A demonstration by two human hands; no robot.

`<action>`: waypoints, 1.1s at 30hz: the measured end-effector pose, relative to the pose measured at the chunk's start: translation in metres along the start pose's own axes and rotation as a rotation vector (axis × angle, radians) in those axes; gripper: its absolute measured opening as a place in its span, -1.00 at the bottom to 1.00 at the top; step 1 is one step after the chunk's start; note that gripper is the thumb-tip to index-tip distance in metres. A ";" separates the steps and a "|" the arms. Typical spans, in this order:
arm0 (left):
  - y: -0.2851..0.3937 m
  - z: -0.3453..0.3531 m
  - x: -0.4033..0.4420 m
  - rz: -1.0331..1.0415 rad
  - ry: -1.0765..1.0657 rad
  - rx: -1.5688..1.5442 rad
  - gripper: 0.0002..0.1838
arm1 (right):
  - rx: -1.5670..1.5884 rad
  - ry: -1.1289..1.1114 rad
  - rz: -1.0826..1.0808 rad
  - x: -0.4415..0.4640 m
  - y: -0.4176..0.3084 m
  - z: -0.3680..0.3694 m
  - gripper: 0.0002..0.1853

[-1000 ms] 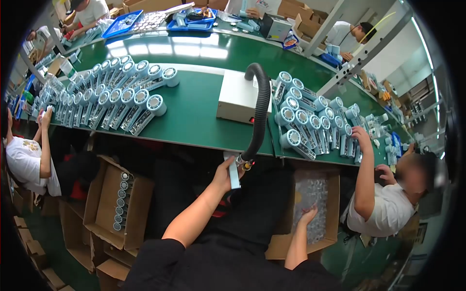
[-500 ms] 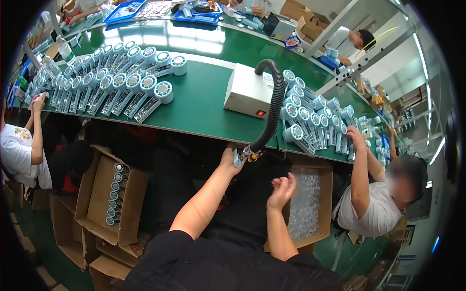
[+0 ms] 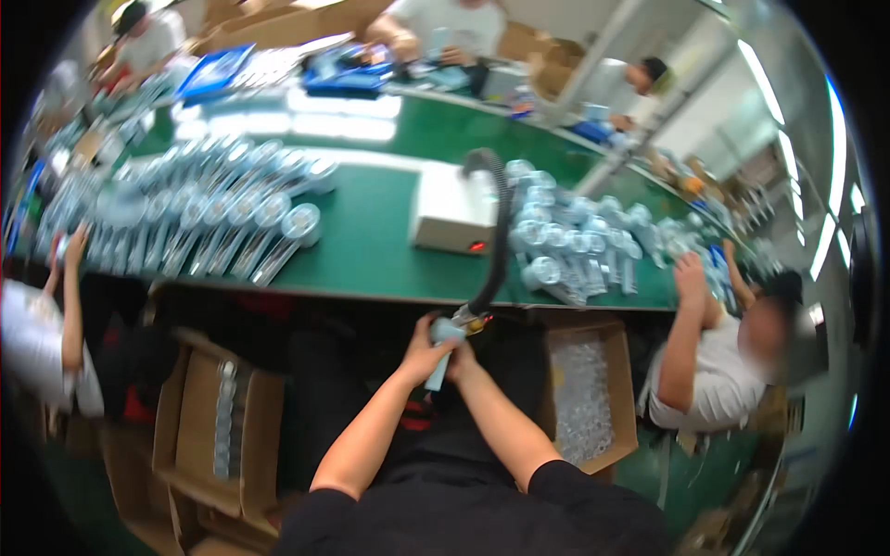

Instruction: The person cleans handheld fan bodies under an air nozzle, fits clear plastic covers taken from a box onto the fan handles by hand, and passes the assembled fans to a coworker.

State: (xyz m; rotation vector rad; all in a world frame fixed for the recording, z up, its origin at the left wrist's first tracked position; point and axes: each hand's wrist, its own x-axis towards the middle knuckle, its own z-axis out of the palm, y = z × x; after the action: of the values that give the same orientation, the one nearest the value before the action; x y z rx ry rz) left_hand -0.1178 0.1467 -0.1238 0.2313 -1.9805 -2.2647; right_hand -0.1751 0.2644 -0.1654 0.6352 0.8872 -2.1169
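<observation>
In front of my body, just below the table edge, a light-blue handheld fan point(image 3: 438, 374) hangs with its round head up and its handle pointing down. My left hand point(image 3: 419, 354) is closed around its left side. My right hand point(image 3: 462, 361) grips it from the right, its fingers partly hidden behind the handle. Right at the fan head is the metal nozzle end of a black corrugated hose point(image 3: 498, 250). That hose rises from a white box point(image 3: 448, 215) with a lit red switch. Blur hides the fan's finer details.
Rows of similar fans point(image 3: 246, 211) lie on the green table point(image 3: 366, 259), with another cluster point(image 3: 542, 232) right of the box. An open carton point(image 3: 197, 417) stands low left; one holding clear plastic pieces point(image 3: 582, 398) stands right. A co-worker point(image 3: 709, 371) sits close on the right.
My right hand, raised and apart before, has come left onto the fan. The fan is now held in both hands, its light-blue outside showing. The view has shifted and blurred.
</observation>
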 end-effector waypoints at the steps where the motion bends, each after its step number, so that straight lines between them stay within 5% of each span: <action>1: 0.012 0.004 0.001 -0.145 0.014 -0.324 -0.29 | 0.037 0.021 -0.021 0.007 -0.002 -0.002 -0.60; 3: 0.012 -0.006 0.007 -0.502 -0.098 -0.999 -0.53 | 0.110 0.012 -0.018 0.021 0.001 -0.008 -0.64; 4: 0.006 -0.006 0.016 -0.395 -0.316 -1.301 -0.59 | 0.147 0.005 -0.013 0.027 0.001 -0.007 -0.66; 5: 0.053 0.007 0.009 -0.505 0.026 -1.391 -0.57 | 0.185 -0.010 -0.004 0.032 0.000 -0.008 -0.67; 7: 0.046 0.008 0.014 -0.491 0.040 -1.525 -0.56 | 0.251 -0.047 0.017 0.037 0.003 -0.010 -0.70; 11: 0.059 0.011 0.003 -0.504 -0.065 -1.494 -0.55 | 0.285 -0.238 0.038 0.068 0.021 -0.033 -0.78; 15: 0.062 -0.025 -0.016 -0.631 0.210 -1.498 -0.52 | 0.369 -0.142 0.013 0.007 0.007 0.023 -0.77; 20: 0.061 -0.090 -0.058 -0.623 0.088 -1.531 -0.63 | 0.574 -0.009 0.043 0.030 0.022 0.040 -0.78; 22: 0.061 -0.096 -0.068 -0.513 0.095 -1.550 -0.57 | 0.537 -0.201 0.094 0.038 0.030 0.028 -0.82; 24: 0.057 -0.109 -0.081 -0.442 0.071 -1.526 -0.49 | 0.395 -0.365 0.066 0.022 0.029 0.039 -0.81; 27: 0.060 -0.116 -0.101 -0.437 0.179 -1.435 -0.54 | -0.275 -0.220 -0.247 -0.021 0.017 0.057 -0.78; 30: 0.068 -0.112 -0.113 -0.406 0.249 -1.429 -0.59 | -0.464 -0.214 -0.596 -0.026 0.017 0.049 -0.60; 33: 0.068 -0.107 -0.118 -0.426 0.283 -1.395 -0.61 | -0.608 -0.237 -0.554 -0.034 0.018 0.036 -0.49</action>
State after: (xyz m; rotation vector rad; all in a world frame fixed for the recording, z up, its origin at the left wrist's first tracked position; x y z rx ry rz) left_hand 0.0182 0.0561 -0.0668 0.7395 0.0502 -2.9837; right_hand -0.1455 0.2433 -0.1267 -0.1973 1.6024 -2.1400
